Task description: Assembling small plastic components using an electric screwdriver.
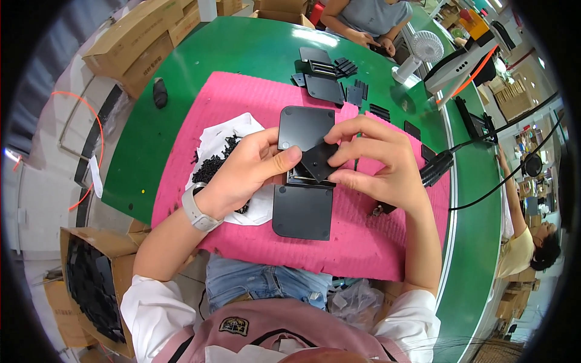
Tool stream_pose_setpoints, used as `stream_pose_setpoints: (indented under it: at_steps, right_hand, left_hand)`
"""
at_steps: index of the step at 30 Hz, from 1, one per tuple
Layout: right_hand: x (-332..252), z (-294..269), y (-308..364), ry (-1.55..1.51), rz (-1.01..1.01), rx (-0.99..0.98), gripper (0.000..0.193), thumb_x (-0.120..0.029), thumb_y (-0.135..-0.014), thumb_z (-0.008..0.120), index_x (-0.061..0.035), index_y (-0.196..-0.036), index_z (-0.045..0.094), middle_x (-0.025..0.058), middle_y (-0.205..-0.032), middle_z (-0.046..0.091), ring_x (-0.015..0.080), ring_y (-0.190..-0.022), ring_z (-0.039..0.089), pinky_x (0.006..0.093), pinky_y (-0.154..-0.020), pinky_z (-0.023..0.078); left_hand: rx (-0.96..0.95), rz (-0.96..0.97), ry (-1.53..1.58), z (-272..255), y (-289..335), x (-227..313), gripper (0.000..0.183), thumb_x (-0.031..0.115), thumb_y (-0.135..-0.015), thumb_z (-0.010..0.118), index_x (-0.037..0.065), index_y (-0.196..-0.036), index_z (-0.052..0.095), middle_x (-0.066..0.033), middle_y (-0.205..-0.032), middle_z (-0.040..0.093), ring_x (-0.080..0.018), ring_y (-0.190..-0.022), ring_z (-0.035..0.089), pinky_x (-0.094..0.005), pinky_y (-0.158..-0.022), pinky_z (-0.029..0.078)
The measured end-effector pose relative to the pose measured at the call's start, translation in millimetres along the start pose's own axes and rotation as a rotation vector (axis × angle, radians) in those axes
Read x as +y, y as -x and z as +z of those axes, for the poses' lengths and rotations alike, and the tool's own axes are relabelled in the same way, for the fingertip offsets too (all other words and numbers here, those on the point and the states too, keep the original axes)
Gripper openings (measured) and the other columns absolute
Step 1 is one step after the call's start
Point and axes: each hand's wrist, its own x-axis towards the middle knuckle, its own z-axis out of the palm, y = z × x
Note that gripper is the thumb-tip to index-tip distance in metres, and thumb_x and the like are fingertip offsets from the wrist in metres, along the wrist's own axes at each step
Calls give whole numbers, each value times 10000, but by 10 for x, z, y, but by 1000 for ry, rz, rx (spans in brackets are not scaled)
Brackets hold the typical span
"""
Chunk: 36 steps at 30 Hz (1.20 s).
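In front of me on a pink foam mat (254, 97) lies a black two-plate part, with one rounded plate (302, 121) above and another (302, 212) below a narrow middle section. My left hand (248, 169) grips the middle section's left side, thumb pressed near its upper edge. Between the thumb and fingers of my right hand (381, 160) is a small black rectangular cover (318, 162), tilted over the middle section. A bright metal rod shows just under the cover. Small black pieces, probably screws (212, 169), are heaped on a white sheet (260, 209) beside my left wrist.
More black plates (324, 89) and strips lie at the mat's far edge. A black corded tool (437, 169) is right of my right hand. A white fan (426, 48) stands far right, near a co-worker (369, 24). Left are cartons (136, 45) and an open box of black parts (94, 290).
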Motion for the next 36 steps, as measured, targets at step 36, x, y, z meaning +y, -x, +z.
stream_pose_setpoints:
  at_steps: [36]
  right_hand:
    - [-98,374,380,290,68,0,253,-135,-615,783,-58,-799,628,67,-940,629,244,-803,595,344,-626,506]
  left_hand:
    - [260,420,-1458,-680,671,135,229,123,-693,718,20,-887,655,-80,-868,588,-262,-858,551,-351,-751,458]
